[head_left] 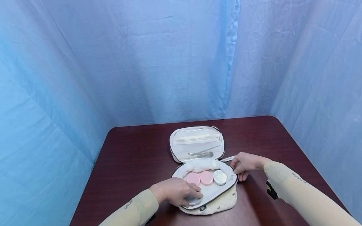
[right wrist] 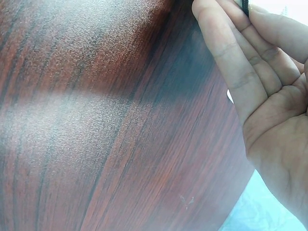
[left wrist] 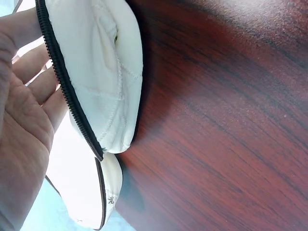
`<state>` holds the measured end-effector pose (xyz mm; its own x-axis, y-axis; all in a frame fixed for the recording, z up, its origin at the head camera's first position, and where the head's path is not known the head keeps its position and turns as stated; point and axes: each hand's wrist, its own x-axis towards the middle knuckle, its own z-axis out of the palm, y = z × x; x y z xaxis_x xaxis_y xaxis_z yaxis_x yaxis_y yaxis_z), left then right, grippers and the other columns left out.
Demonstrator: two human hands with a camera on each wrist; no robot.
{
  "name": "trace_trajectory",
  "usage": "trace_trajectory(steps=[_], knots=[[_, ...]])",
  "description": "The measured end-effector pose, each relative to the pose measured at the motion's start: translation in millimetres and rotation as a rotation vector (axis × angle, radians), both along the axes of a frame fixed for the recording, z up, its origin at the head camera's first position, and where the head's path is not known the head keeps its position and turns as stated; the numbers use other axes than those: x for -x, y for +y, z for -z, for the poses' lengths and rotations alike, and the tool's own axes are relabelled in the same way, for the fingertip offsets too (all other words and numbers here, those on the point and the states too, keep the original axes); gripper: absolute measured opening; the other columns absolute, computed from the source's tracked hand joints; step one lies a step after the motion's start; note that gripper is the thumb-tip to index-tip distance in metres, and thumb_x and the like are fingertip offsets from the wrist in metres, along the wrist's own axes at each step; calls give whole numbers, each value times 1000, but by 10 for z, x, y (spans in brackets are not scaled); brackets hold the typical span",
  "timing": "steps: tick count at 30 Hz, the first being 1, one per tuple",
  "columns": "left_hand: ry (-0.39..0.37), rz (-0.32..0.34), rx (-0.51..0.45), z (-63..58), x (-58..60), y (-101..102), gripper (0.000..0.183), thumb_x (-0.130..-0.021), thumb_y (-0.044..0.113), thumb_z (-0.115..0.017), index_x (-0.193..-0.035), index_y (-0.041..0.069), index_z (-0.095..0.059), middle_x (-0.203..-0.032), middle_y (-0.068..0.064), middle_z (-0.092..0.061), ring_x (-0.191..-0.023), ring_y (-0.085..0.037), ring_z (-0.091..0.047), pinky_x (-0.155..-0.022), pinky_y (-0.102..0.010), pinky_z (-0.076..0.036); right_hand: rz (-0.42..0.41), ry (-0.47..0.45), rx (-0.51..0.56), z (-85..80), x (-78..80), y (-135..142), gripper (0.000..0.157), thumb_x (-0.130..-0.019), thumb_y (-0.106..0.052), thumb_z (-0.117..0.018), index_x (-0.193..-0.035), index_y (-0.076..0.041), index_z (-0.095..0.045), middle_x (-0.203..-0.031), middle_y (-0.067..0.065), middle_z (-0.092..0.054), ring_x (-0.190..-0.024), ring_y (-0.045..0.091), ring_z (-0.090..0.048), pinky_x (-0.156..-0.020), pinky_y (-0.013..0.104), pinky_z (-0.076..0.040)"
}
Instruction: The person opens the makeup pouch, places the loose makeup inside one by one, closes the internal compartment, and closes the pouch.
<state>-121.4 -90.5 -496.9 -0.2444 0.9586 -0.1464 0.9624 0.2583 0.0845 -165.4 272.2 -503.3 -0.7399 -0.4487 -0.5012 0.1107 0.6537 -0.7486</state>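
Observation:
A white cosmetic bag (head_left: 226, 204) lies unzipped on the table, its lid (head_left: 176, 150) folded back. Inside sit two pink round jars (head_left: 193, 179) (head_left: 206, 178) and a silver-white round jar (head_left: 220, 177) in a row. My left hand (head_left: 176, 191) reaches over the near left rim and grips a clear-topped round container (head_left: 193, 200) between thumb and fingers, partly covering it. At the right side, my right hand (head_left: 245, 164) pinches the bag's edge at the dark zipper (right wrist: 245, 6). The left wrist view shows the left fingers behind the zipper edge (left wrist: 67, 91).
Makeup brushes (head_left: 205, 154) lie in the lid's clear pocket. A white strap (head_left: 227, 158) runs from the bag toward the right hand. The dark red wooden table (head_left: 135, 157) has blue curtains (head_left: 169, 62) behind it and at both sides.

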Motion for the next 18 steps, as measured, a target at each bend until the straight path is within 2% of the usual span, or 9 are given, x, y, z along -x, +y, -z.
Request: trace_trajectory(steps=[5, 9, 13, 18], knots=[[18, 20, -23, 13, 17, -5, 58, -80, 35, -86, -134, 37, -65, -136, 15, -63, -111, 6, -62, -85, -14, -51, -2, 1, 0, 0, 2, 2, 9, -88, 0, -68, -97, -1, -72, -72, 18, -72, -61, 22, -72, -59, 38, -62], [-15, 10, -18, 6, 31, -12, 58, -81, 34, -86, -135, 37, -65, -137, 13, -63, -115, 5, -61, -89, -14, -50, 5, 0, -5, 0, -2, 0, 10, -89, 0, -68, -97, -1, -73, -72, 18, -73, -61, 23, -72, -58, 37, -62], [-65, -28, 10, 11, 46, -12, 54, -88, 35, -78, -139, 38, -63, -141, 13, -61, -120, 5, -59, -93, -16, -49, 11, -3, -8, -1, -6, -2, 10, -89, 0, -68, -97, -1, -73, -72, 18, -73, -61, 23, -72, -59, 38, -62], [-76, -39, 28, 31, 62, -3, 48, -93, 37, -71, -140, 38, -62, -141, 15, -60, -116, 6, -60, -91, -17, -51, 6, -6, -5, -7, -6, 3, 9, -90, 0, -68, -98, -1, -72, -72, 18, -72, -61, 23, -72, -59, 38, -62]])
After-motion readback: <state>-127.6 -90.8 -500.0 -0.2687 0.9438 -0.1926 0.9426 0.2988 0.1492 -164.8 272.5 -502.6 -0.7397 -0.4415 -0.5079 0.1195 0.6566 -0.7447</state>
